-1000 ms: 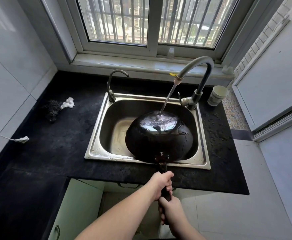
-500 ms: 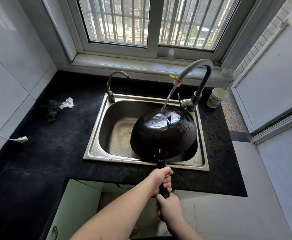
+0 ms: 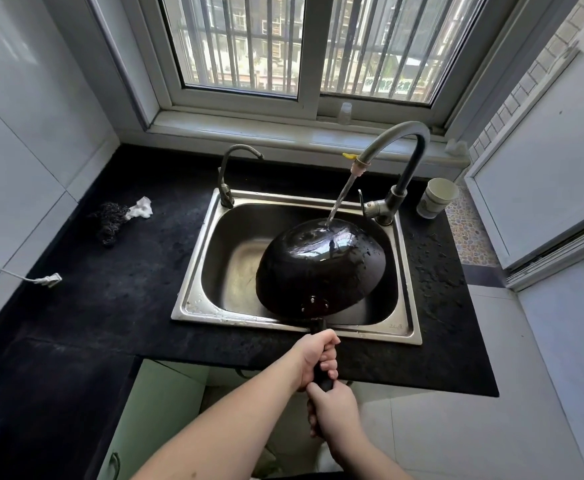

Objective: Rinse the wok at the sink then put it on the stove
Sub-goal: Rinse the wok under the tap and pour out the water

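Both hands are wrapped around the wok's black handle: the left hand farther along it, the right hand nearer the body at its end. The wok hangs upside down and tilted over the right half of the steel sink. Water from the tall faucet strikes its far upturned bottom. A paper cup stands right of the faucet on the black counter.

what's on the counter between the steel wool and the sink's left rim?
Nothing but bare black countertop between the steel wool and the sink rim, per the head view. A white scrap touches the wool's right end.
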A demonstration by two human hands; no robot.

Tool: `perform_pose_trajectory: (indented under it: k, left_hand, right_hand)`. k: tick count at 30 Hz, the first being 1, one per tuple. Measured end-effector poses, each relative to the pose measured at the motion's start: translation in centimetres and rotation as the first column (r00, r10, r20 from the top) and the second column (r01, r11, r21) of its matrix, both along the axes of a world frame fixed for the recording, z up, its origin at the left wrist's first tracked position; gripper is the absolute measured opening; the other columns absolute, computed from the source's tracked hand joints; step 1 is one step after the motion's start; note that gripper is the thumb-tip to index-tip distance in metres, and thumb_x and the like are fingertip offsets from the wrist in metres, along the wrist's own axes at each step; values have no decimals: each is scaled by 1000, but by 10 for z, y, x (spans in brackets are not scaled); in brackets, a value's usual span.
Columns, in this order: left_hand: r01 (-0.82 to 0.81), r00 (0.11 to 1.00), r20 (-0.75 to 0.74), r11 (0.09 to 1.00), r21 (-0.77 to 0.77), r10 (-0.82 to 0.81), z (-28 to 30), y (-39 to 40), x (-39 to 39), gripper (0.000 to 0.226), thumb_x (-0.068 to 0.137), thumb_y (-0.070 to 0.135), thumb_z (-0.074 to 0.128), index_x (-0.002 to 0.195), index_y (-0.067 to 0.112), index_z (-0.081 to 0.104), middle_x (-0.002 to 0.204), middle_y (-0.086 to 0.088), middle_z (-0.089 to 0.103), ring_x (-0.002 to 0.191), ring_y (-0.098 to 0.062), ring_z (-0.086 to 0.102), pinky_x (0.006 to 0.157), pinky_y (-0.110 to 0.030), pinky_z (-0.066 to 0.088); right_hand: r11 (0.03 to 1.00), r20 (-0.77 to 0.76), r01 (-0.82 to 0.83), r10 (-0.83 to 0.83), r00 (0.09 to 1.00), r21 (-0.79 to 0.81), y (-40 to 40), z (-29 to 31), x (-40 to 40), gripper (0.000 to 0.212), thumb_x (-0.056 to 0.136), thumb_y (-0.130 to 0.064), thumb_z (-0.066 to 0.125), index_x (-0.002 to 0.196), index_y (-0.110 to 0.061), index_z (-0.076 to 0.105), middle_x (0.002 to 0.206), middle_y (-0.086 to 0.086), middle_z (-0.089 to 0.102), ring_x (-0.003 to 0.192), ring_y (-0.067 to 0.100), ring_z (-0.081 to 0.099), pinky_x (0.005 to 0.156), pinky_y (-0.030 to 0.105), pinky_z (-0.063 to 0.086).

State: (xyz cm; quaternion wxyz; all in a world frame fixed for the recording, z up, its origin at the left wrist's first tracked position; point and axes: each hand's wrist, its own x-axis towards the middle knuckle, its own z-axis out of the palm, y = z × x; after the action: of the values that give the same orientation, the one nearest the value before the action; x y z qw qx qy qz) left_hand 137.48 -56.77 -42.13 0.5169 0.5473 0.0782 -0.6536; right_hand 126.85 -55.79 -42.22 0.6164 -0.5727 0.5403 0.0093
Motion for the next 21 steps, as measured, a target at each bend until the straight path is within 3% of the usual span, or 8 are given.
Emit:
perform_pose_trajectory:
  k: [3,11,21]
  left_hand:
    - [-22,1000,10,1000,3,22,-2,1,4,41,89,13,43,51,18,28,36,3,23,30,-11,22,39,-19,30]
    - [-99,994,54,993,68,96,-3,-10,17,39,86,11,44,50,18,28,37,3,21,30,-12,21,40,-19,32]
    - [-125,992,13,982,139,124,2,-40,32,39,88,11,41,53,19,26,34,5,22,26,-9,22,35,-15,32]
  right_hand:
    - [1000,5,-15,15,1000,17,0,5,5,16,70,-16,54,56,-9,49,45,11,50,33,22,44,38,25,36]
    - [992,38,-59,55,998,110,-16,18,17,14,80,-4,51,67,-6,49,49,7,47,32,17,41,36,21,34]
    - [964,58,-27,12,998,264,-48,34,36,14,84,-4,50,71,-9,51,50,3,46,35,11,38,36,18,34]
